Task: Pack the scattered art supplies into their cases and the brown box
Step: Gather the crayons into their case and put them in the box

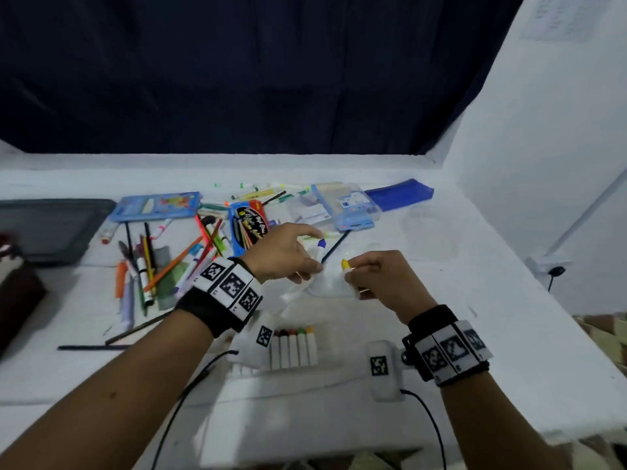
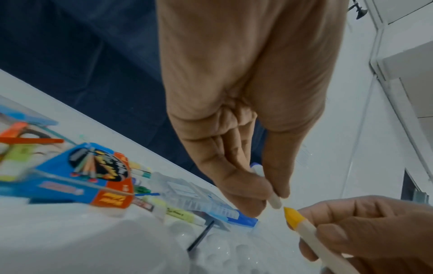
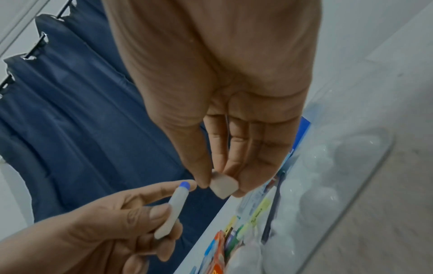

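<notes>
My left hand (image 1: 314,262) pinches a white crayon with a blue tip (image 1: 321,246), held upright above the table; the left wrist view shows thumb and fingers curled round its shaft (image 2: 274,199). My right hand (image 1: 353,270) grips a white crayon with a yellow tip (image 1: 345,265), its tip pointing at the left hand's crayon (image 2: 294,217). In the right wrist view only its square white end (image 3: 223,185) shows between the fingertips. Nearer me lies a white crayon case (image 1: 294,347) holding a row of several crayons. A dark brown box (image 1: 17,293) sits at the left edge.
Loose pencils, markers and brushes (image 1: 159,266) lie scattered at the left. Behind them lie a blue pencil case (image 1: 156,205), a coloured-pencil pack (image 1: 249,225), a clear plastic case (image 1: 346,205) and a blue pouch (image 1: 402,193). A grey tray (image 1: 51,228) stands far left. A clear palette (image 1: 330,283) lies under my hands.
</notes>
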